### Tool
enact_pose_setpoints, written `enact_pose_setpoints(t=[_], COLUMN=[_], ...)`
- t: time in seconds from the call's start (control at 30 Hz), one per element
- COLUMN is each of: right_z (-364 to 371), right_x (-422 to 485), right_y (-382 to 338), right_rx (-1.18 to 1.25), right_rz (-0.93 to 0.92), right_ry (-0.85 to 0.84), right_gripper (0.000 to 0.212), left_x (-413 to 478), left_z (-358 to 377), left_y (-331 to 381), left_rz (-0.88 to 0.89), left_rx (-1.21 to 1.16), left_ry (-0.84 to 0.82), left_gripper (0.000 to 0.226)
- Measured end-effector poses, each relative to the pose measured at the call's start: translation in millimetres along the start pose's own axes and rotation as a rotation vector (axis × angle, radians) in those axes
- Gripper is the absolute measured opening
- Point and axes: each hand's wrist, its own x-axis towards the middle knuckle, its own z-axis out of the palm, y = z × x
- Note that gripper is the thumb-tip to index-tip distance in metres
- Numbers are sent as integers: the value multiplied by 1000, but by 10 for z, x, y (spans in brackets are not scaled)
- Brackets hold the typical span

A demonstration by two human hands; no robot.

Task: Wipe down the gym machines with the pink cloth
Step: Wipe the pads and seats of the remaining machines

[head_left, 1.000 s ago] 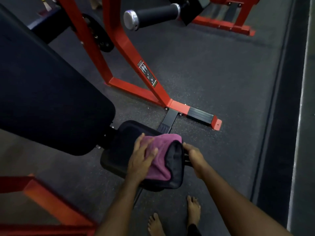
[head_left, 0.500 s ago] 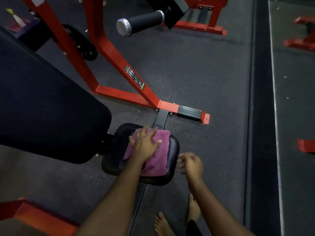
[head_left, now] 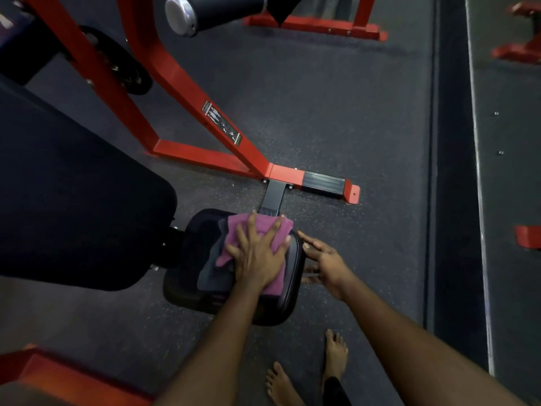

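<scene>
On the far right part of the 1 black seat pad (head_left: pixel 281 303), in the head view, lay the 1 pink cloth (head_left: pixel 234 230). It was directly under the left hand (head_left: pixel 257 256), whose fingers were spread flat and pressing down. The right hand (head_left: pixel 328 259) waited at the pad's right edge, fingers straight and touching its side, gripping nothing I could see. The pad's long axis ran toward the person, so the next stroke probably belonged to the left hand. 1 large back pad (head_left: pixel 73 200) stood at its left.
</scene>
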Motion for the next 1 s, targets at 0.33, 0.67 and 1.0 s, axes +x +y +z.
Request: enact_pose_setpoints(t=[0.33, 0.67, 1.0], right_z=[-45, -22, 16], right_x=[61, 122, 51], right_y=[69, 184, 107], right_rx=[32, 9, -3], right_rz=[28, 27, 3], right_ry=[-22, 15, 35], right_gripper=[35, 52, 52], left_x=[-628, -186, -372], left_z=[334, 205, 337], left_y=[198, 325, 319], left_rz=[26, -78, -48], left_rx=[-114, -76, 11], left_ry=[230, 84, 138], left_gripper=[52, 52, 59])
